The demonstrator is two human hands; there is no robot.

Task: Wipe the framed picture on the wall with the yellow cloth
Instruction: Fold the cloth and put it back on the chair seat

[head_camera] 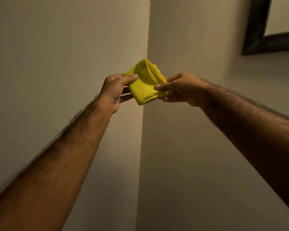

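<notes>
Head view: both forearms were stretched fwd and up, w/ a folded yellow cloth [144, 84] held between the two hands in front of a wall corner [144, 130]. The left hand [114, 90] had its grip pinched on the cloth's left edge, thumb on top, fingers tucked underneath. The right hand [180, 89] had its grip pinched on the cloth's right edge, thumb pressed on the near face, fingers behind. The cloth was folded into several layers, stacked edges showing along the top right and bottom; it sat tilted, upper corner pointing up toward the wall corner, and it touched nothing but the hands.

The framed picture [260, 39] hung on the right-hand wall, up at the top right of view, only its lower left part visible: dark frame, pale interior, a bit of blue at the very top edge. It was well apart from the cloth and both hands. Lighting was dim and warm; the arms were slightly blurred.
</notes>
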